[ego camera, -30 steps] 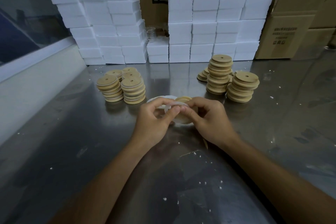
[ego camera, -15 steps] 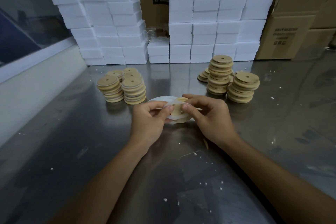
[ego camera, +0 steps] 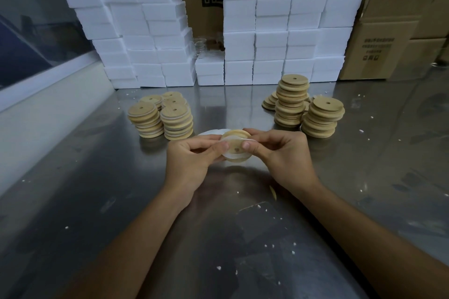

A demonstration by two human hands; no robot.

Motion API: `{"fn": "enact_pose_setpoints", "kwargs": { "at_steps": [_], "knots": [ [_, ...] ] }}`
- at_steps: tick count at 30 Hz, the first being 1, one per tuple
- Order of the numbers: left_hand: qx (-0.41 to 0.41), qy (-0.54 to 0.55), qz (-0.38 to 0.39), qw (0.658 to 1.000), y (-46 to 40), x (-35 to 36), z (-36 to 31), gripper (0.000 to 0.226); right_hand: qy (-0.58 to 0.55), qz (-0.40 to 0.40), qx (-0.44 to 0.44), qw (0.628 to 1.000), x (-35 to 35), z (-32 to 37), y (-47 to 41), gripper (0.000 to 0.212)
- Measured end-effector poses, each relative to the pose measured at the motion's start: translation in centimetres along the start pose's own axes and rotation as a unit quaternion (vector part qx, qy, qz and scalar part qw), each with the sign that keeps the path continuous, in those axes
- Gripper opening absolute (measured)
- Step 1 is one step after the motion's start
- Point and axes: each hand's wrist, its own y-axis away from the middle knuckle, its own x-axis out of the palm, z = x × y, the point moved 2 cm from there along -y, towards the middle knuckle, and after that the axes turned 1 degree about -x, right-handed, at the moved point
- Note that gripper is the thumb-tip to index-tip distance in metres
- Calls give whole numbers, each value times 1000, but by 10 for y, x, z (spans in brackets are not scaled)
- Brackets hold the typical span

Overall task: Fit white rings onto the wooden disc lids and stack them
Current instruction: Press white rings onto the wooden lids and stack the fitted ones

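Note:
A wooden disc lid [ego camera: 237, 150] with a small centre hole is held tilted above the steel table between both hands. My left hand [ego camera: 192, 160] pinches its left edge and my right hand [ego camera: 281, 153] pinches its right edge. A white ring [ego camera: 232, 139] is stretched round the lid's rim under the thumbs. Behind the hands lie more white rings [ego camera: 210, 132], partly hidden. Stacks of lids with white rings [ego camera: 170, 119] stand at the left. Stacks of bare wooden lids [ego camera: 303, 107] stand at the right.
The steel table [ego camera: 97, 189] is speckled with white crumbs. White foam boxes [ego camera: 279, 31] are piled along the back, with brown cartons [ego camera: 393, 43] at the back right. A pale ledge [ego camera: 36, 109] runs along the left side.
Both hands have lifted and turned the lid so its face with the hole shows toward me. The white ring now wraps more of the rim.

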Motion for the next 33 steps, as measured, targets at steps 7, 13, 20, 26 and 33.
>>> {"fn": "enact_pose_setpoints", "kwargs": {
  "at_steps": [7,13,20,26,33],
  "knots": [
    [-20,31,1,999,0,1,0,6,-5,-14,-1,1000,-2,2,-2,22],
    [-59,48,2,997,-2,-1,2,8,-26,-10,29,999,-2,1,-2,18],
    [-80,31,-1,996,-3,-1,4,20,-29,-6,48,998,0,1,-1,11],
    [-40,-21,-16,999,-3,-1,8,19,89,-2,-1,996,-1,0,-1,7],
    [1,-62,-2,998,-4,-3,8,31,125,6,9,992,-3,-2,-1,6]
  ]
}}
